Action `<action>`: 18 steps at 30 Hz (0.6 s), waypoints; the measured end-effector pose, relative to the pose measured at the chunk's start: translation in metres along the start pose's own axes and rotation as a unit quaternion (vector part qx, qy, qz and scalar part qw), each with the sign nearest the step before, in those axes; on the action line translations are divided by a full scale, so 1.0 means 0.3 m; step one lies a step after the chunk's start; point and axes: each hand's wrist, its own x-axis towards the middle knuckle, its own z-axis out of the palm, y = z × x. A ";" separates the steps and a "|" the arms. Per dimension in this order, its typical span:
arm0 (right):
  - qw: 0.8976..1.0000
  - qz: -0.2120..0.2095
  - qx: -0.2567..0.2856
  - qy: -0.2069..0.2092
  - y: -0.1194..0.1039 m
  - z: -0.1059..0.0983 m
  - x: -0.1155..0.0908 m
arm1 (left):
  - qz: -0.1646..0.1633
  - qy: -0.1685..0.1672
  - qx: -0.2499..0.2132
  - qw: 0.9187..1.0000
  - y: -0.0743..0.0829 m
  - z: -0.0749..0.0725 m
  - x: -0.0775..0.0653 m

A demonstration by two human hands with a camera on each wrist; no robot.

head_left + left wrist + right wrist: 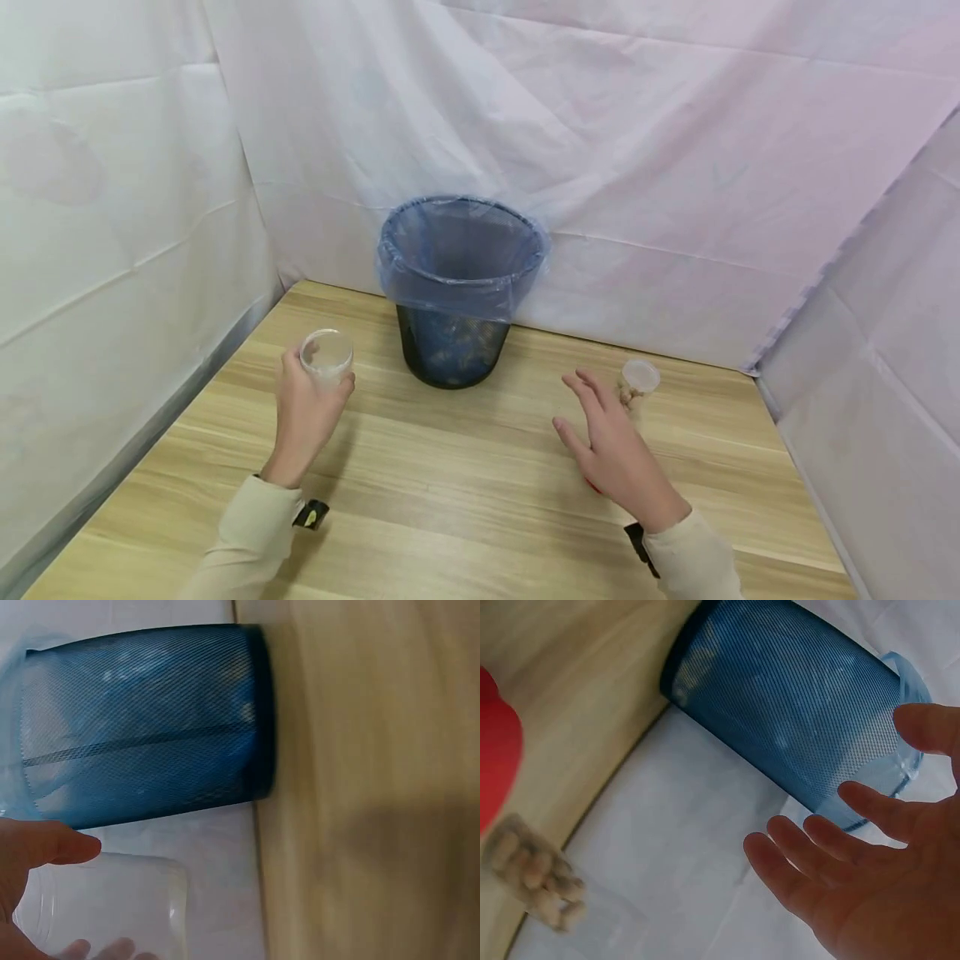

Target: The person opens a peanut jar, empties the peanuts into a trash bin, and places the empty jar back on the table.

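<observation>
My left hand (311, 408) grips a clear plastic jar (327, 354), holding it over the left of the table. In the left wrist view the thumb (67, 844) lies along one side of this see-through jar (127, 900) and fingertips show at the other. My right hand (618, 450) hovers over the right of the table with fingers spread and nothing in them. Just beyond it stands a clear container (641, 377) with peanuts (536, 877) at its bottom. A red object (496, 750) lies beneath the right hand, mostly hidden by it in the head view.
A black mesh waste bin (453, 346) with a blue plastic liner (450, 292) stands at the back middle of the wooden table (442, 500). Pale cloth (637, 150) hangs behind the table and on both sides.
</observation>
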 end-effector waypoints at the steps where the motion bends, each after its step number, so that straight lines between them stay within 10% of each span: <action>1: 1.000 0.003 0.002 -0.003 0.002 0.011 -0.007 | -0.005 -0.006 -0.004 1.000 -0.016 0.002 -0.012; 18: 0.999 0.029 0.017 -0.008 0.047 0.044 -0.041 | -0.061 -0.106 0.047 0.991 -0.134 -0.012 -0.068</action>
